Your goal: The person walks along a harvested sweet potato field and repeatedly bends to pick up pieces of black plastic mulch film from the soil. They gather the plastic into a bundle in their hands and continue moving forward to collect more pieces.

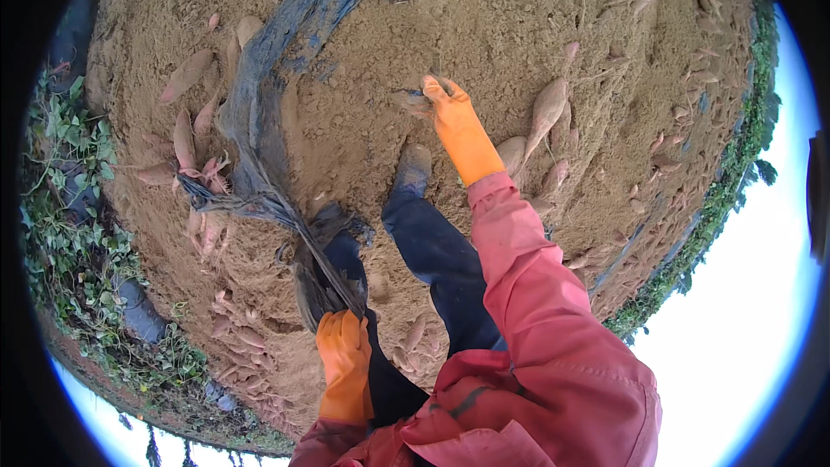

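Note:
My left hand, in an orange rubber glove, is closed round the bunched end of a long sheet of dark plastic film. From this hand the film runs up past my left leg and on across the soil to the far edge, torn and dusty. My right hand, gloved the same way, reaches forward low over the soil with its fingers curled. A small dark scrap lies right against its soiled fingertips. What those fingers hold, if anything, is hard to make out.
Sweet potatoes lie in rows on both sides, some in clusters by the film. My boot stands on the loose brown soil. Green vines border the left, and more foliage lines the right edge.

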`<state>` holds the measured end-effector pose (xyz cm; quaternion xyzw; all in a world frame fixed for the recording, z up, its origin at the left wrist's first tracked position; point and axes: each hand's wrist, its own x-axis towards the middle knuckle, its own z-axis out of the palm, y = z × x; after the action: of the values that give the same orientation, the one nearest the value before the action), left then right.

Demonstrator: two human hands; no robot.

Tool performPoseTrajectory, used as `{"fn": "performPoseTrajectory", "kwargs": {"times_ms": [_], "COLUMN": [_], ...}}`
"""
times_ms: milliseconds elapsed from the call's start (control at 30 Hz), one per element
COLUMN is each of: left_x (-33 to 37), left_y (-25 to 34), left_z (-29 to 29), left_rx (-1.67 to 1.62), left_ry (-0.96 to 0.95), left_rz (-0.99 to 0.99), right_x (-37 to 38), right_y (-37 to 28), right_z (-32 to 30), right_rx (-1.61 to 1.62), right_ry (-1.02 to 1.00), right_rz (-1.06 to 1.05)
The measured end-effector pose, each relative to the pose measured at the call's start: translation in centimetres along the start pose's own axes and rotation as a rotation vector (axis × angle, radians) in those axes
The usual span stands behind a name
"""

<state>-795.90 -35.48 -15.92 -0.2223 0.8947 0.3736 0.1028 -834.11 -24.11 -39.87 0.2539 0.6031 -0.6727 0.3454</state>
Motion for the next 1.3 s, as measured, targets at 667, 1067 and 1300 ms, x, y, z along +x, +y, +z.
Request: {"fn": "performPoseTrajectory", "kwargs": {"times_ms": [667,1067,1300], "left_x": [7.7,13.4,13.3], "left_y": [19.8,34.3,34.5], "left_z": [-20.2,-27.8,-29.4], "left_rx": [-0.532,-0.482,-0.717], "left_ry": [0.117,-0.233,-0.723], "left_rz": [-0.278,0.196,0.200], "right_x": [-34.8,-45.0,-48.0], "right_y": [-26.7,-36.8,-39.9], "right_z": [4.9,3.0,2.2], "right_rx": [-1.166,-1.081,-1.179], "right_ry": [-0.608,-0.827,-0.773], "right_rz": [-0.419,-0.637,-0.653]}}
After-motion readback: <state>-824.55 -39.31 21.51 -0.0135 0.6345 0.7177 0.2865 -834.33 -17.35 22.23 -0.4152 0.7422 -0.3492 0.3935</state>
